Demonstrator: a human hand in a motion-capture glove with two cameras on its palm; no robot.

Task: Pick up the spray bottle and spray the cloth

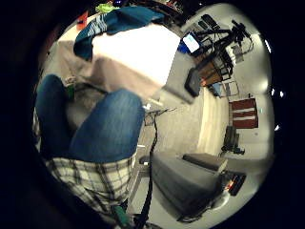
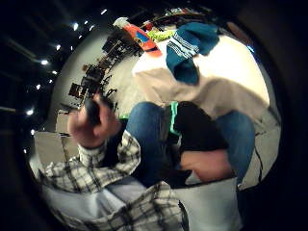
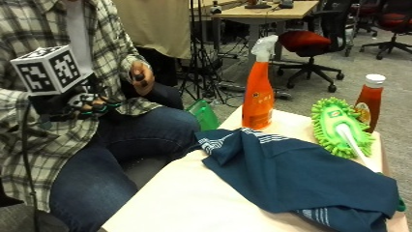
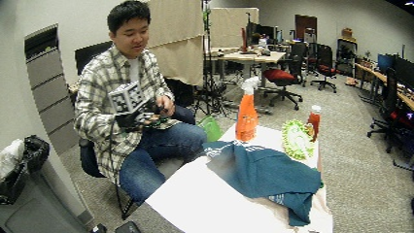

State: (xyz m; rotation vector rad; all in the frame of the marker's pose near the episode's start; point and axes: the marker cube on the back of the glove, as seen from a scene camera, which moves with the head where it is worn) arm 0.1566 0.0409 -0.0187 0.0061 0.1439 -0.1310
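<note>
While gloved right hand (image 3: 77, 107) sits over lap (finger state unclear), spray bottle (image 3: 258, 92) upright beside cloth (image 3: 302, 176)

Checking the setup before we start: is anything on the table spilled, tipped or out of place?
Nothing stands out. The spray bottle stands upright beside the rumpled cloth, with no spill visible.

Table (image 3: 193, 198): pale top. Directly on it:
- Dark teal cloth (image 3: 302, 176) with white stripes, crumpled, over the middle and right of the top, reaching the right edge.
- Orange spray bottle (image 3: 258, 92), white trigger head, upright at the far edge, just behind the cloth.
- Green fluffy duster (image 3: 340, 125) far right, beside the cloth.
- Red sauce bottle (image 3: 369, 100), white cap, upright behind the duster.
</note>
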